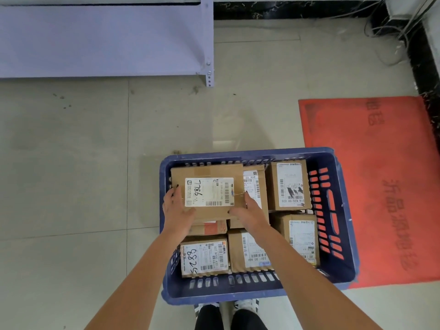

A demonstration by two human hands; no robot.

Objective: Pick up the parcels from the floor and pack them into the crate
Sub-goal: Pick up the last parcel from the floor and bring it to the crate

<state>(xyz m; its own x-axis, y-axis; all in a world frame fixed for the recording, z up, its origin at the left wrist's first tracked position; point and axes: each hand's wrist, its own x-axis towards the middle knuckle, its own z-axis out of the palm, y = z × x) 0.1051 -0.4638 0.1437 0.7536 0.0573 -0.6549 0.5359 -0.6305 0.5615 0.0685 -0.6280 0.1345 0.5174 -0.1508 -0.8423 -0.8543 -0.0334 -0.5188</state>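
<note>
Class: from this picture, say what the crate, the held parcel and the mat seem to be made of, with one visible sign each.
Crate: likely moulded plastic, blue, slightly glossy; slotted walls.
Parcel: brown corrugated cardboard, matte, with a paper label and tape.
Mat: probably rubber or coarse fabric, red, dull; which one is unclear.

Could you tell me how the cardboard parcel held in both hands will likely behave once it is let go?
The cardboard parcel looks stiff: flat faces, crisp edges. The left hand and right hand grip opposite sides, suggesting manageable weight. It sits atop other parcels in the blue crate, so it may rock.
</note>
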